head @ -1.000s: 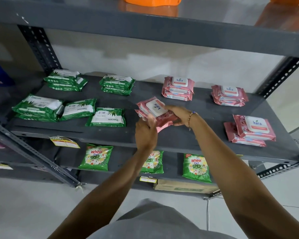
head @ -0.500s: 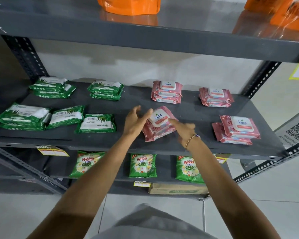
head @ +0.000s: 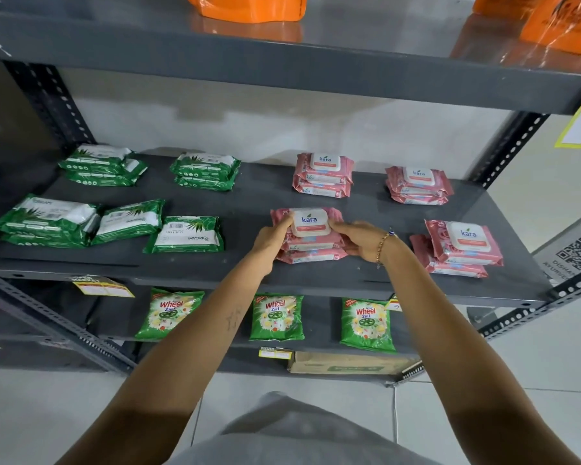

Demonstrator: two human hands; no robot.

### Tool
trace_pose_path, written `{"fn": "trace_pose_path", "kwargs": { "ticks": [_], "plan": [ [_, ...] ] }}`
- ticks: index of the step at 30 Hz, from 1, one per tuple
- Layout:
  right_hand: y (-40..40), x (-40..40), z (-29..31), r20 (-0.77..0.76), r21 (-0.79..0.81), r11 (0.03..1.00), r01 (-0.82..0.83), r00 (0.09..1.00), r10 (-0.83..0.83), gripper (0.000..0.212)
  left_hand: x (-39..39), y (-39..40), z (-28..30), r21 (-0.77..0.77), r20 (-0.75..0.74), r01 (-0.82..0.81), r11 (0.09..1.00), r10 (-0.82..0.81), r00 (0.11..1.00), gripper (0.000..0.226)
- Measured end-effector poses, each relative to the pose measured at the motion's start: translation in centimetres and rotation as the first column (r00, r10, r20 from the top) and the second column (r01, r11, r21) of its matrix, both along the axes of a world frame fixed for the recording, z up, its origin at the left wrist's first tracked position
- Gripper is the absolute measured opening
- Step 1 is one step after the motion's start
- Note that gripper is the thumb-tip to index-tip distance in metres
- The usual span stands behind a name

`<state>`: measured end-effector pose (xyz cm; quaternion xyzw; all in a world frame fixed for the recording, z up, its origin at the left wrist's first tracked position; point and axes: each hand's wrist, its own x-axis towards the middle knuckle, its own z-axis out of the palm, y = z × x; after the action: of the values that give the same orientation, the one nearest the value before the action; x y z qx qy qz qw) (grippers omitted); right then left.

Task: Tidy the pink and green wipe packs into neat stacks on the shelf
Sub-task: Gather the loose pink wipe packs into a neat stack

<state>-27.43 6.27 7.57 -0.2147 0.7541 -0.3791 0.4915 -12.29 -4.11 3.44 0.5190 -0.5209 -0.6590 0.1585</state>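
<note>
Our hands have closed in: left hand [head: 271,237] and right hand [head: 361,239] now clamp the front-middle pink stack [head: 311,236] on the shelf [head: 249,203], squaring it. Next, we judge, the skewed right stack [head: 458,248].

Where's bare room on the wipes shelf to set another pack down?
Widest bare patch: mid-shelf, between the green stacks and the pink stacks. Another gap lies between the held pink stack and the front-right pink stack. The front-left green packs are crowded. Both hands grip the front-centre stack.
</note>
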Motion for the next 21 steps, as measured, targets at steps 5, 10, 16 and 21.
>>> {"fn": "trace_pose_path", "kwargs": {
  "ticks": [5, 10, 16, 21],
  "plan": [
    [1.6, -1.8, -0.9, 0.077, -0.001, 0.993, 0.114, 0.991, -0.114, 0.023, -1.2, 0.3, 0.7, 0.006, -0.034, 0.137, 0.991, -0.136, 0.99, 0.056],
    [2.8, -3.2, -1.6, 0.126, -0.02, 0.979, 0.201, 0.972, -0.197, 0.023, -2.1, 0.8, 0.5, -0.009, -0.03, 0.208, 0.978, -0.208, 0.978, 0.062],
    [2.7, -3.0, -1.9, 0.111, -0.052, 0.973, 0.225, 0.97, -0.218, 0.022, -2.3, 0.6, 0.0, -0.017, -0.046, 0.223, 0.975, -0.224, 0.974, 0.06],
    [2.7, -3.0, -2.1, 0.118, -0.053, 0.972, 0.23, 0.968, -0.223, 0.024, -2.4, 0.6, -0.1, -0.038, -0.042, 0.237, 0.971, -0.239, 0.97, 0.065]
  ]
}}
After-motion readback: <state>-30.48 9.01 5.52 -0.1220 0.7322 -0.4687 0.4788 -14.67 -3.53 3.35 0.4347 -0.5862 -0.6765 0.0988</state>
